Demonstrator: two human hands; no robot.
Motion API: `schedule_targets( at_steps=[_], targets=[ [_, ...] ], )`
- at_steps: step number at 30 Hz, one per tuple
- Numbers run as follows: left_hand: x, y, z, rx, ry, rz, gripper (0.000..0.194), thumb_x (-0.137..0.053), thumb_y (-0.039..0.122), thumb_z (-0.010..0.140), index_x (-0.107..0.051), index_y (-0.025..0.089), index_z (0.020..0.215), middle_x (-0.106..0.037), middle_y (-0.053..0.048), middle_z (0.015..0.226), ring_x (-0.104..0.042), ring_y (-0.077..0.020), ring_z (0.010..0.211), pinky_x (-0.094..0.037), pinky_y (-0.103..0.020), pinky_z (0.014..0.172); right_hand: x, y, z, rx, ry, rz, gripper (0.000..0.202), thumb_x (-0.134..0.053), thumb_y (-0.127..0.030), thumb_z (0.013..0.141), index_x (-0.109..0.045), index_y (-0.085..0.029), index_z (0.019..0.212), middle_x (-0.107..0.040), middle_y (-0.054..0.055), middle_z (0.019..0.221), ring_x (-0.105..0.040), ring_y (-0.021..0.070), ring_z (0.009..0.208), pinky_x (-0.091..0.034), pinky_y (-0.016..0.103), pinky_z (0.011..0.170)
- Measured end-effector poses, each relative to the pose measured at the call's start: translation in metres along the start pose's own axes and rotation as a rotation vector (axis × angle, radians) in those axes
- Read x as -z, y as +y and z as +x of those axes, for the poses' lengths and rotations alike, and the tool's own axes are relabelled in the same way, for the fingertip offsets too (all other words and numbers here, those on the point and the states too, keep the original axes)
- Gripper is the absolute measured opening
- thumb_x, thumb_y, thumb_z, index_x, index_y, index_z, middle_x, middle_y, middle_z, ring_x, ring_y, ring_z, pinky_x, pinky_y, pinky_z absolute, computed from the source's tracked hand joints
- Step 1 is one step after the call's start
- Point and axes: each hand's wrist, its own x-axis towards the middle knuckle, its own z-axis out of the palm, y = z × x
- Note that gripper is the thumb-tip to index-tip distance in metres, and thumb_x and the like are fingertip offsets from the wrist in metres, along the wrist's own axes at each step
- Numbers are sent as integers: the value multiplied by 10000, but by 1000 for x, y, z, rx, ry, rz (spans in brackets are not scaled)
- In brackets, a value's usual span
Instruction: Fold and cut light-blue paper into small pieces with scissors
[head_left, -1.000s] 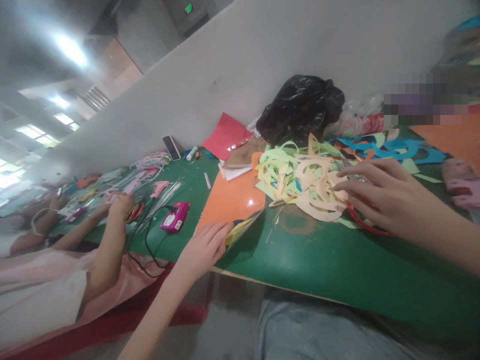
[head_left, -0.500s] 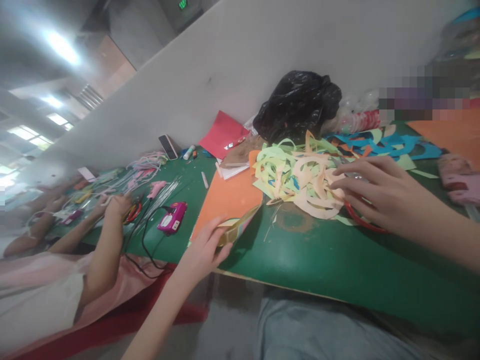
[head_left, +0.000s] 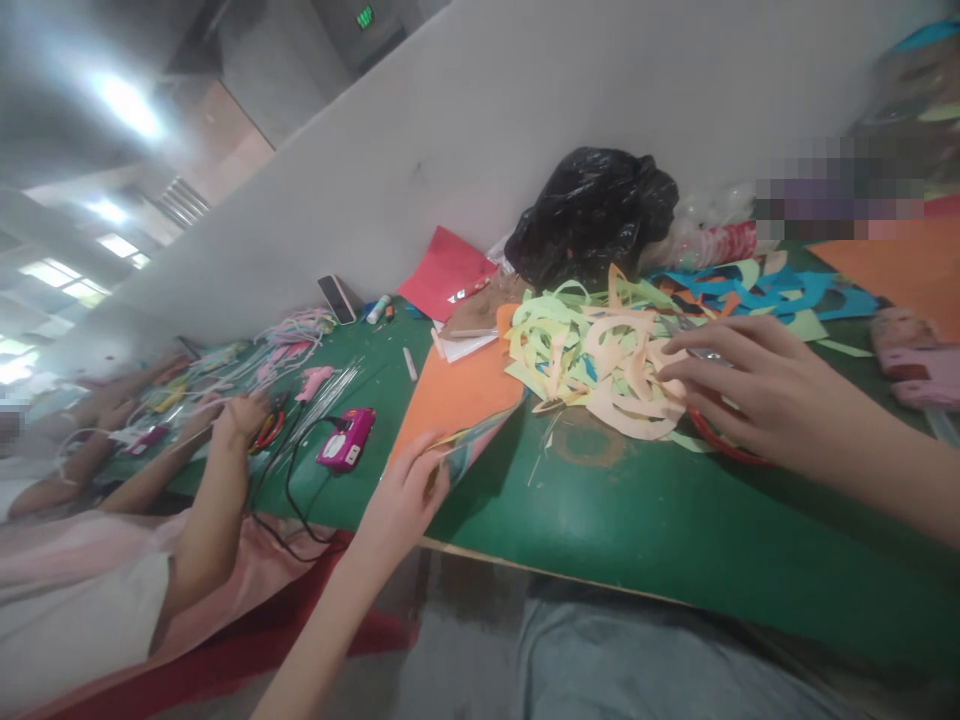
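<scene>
My left hand [head_left: 412, 475] pinches a thin, colourful patterned sheet [head_left: 480, 437], tilted up from the table edge beside a large orange sheet [head_left: 457, 385]. The fingers hide part of it. On the right, my right hand [head_left: 750, 385] is curled over a pair of scissors [head_left: 724, 438] with red handles. Their metal pivot shows between the fingers, and most of the handles are covered. The blades point towards a heap of pale green and peach paper scraps [head_left: 637, 385], close to my fingertips.
A black plastic bag [head_left: 596, 215] stands behind the scraps against the wall. Blue scraps [head_left: 806, 290] and a pink glue gun [head_left: 915, 360] lie to the right. A purple power adapter [head_left: 346, 440] with black cords and a co-worker's hands [head_left: 244, 415] are on the left.
My left hand has turned the patterned sheet, so its blue and pink striped side now shows instead of the yellow one. My right hand stays over the scissors.
</scene>
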Motion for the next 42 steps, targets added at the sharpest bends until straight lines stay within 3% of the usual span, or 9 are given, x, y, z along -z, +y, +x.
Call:
schedule_targets(
  at_steps=[5,9,14,25,28,36,40,42],
  targets=[
    [-2,-2,-3,-48,-39,65,147,-501,85,926,-604,188,943,-645,-129,1210,-675,-190,1081,-572,-309,924,2,-1,1,-4,9,1,155,-508,-216,969,-658,-204,929,-668,112,1126,-563,295,1049,-464,472,941],
    [1,1,-1,-52,-105,40,141,-509,117,935,-609,176,1016,-635,-152,1224,-662,-213,1123,-560,-337,955,3,-2,3,1,15,2,155,-506,-215,971,-658,-202,947,-670,120,1121,-572,297,1054,-463,476,941],
    [5,1,0,-65,-164,48,193,-585,278,937,-593,177,1101,-627,-165,1259,-645,-265,1133,-556,-416,954,3,-2,3,3,13,2,164,-496,-201,974,-654,-198,930,-670,123,1125,-571,300,1055,-463,489,942],
    [7,-2,0,70,-240,-67,141,-507,228,977,-645,201,971,-624,-109,1262,-632,-186,1155,-527,-321,993,2,-2,2,8,-4,3,166,-496,-210,975,-657,-207,933,-669,118,1131,-579,290,1065,-459,482,949],
    [7,0,2,76,-220,-92,137,-511,205,972,-647,206,985,-640,-100,1227,-642,-172,1133,-531,-303,977,2,-1,2,9,-2,5,160,-501,-212,974,-658,-205,940,-671,110,1130,-577,292,1061,-466,481,941],
    [0,14,10,49,-21,74,80,-579,148,901,-636,205,906,-704,-86,1033,-661,-200,1011,-545,-348,910,0,1,3,-13,33,48,178,-466,-229,992,-637,-232,943,-673,100,1095,-599,275,1041,-467,466,921],
    [2,18,14,48,-52,114,81,-566,156,906,-630,200,883,-700,-103,1066,-654,-217,1016,-532,-374,913,-2,-9,21,9,46,91,180,-472,-243,995,-638,-197,1047,-679,106,1098,-590,275,1043,-465,458,929],
    [3,18,15,65,-75,118,81,-558,158,911,-627,196,894,-688,-113,1090,-645,-228,1024,-528,-389,917,-6,-21,41,81,-20,100,193,-533,-249,966,-646,-189,1111,-681,99,1151,-565,286,1117,-453,450,972]
  ],
)
